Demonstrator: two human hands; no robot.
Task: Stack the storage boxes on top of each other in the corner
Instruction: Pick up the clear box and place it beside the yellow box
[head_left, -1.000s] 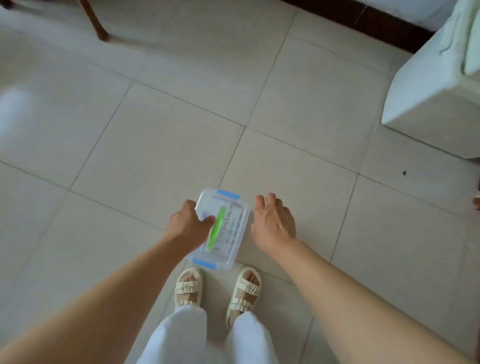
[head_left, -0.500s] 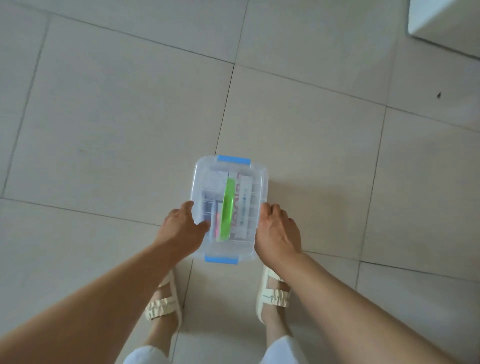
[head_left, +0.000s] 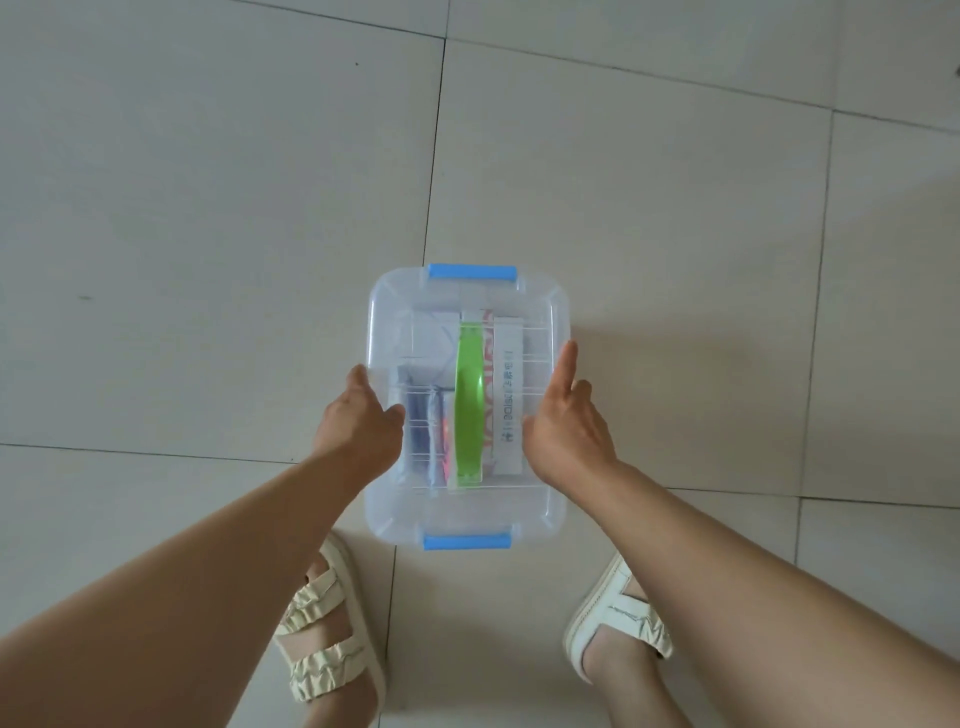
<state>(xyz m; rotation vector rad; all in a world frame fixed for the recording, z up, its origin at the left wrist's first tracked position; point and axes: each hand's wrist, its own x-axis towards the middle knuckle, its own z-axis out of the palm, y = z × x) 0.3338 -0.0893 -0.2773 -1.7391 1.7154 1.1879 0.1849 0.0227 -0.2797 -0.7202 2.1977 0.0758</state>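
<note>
A small clear storage box (head_left: 467, 306) with blue end latches and a green lid handle is low over the tiled floor, just in front of my feet. Packets and papers show through its lid. My left hand (head_left: 358, 421) clasps its left side, thumb on the lid. My right hand (head_left: 566, 426) presses flat against its right side, with the fingers stretched along the wall. I cannot tell whether the box rests on the floor or hangs just above it. No other storage box is in view.
Pale floor tiles (head_left: 208, 208) with dark grout lines fill the view. My two feet in cream sandals, left (head_left: 327, 639) and right (head_left: 623, 623), stand close behind the box.
My right hand has come onto the box's right side, so both hands now clasp it. The view has tilted down and closer, and the white cabinet at the upper right has left the frame.
</note>
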